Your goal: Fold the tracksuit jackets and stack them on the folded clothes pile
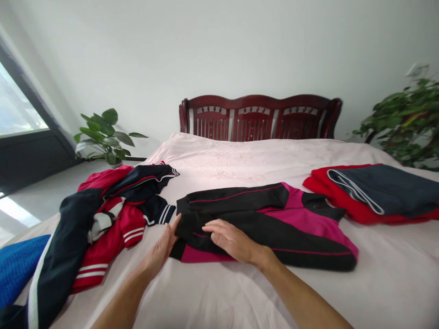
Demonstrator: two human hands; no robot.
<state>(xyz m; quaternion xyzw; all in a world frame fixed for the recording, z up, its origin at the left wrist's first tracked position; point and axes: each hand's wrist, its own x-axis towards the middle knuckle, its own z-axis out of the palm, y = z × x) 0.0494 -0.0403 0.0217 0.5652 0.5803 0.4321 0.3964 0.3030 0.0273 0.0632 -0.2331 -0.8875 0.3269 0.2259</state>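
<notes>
A black and magenta jacket (247, 221) lies flat on the bed, its collar toward the right and its sleeves folded in over the body. At the hem and cuff end on the left, my left hand (163, 244) touches the edge with its fingers stretched out. My right hand (230, 238) is over the near sleeve, close to the cuff, fingers extended and holding nothing. Whether its palm presses on the cloth I cannot tell.
Left of the jacket is a loose heap of red and navy clothes (113, 219), with a blue cloth (22, 265) beside it. Folded dark and red garments (387, 189) are stacked at right. The pink bedsheet (226, 160) reaches the wooden headboard (254, 119); plants stand on both sides.
</notes>
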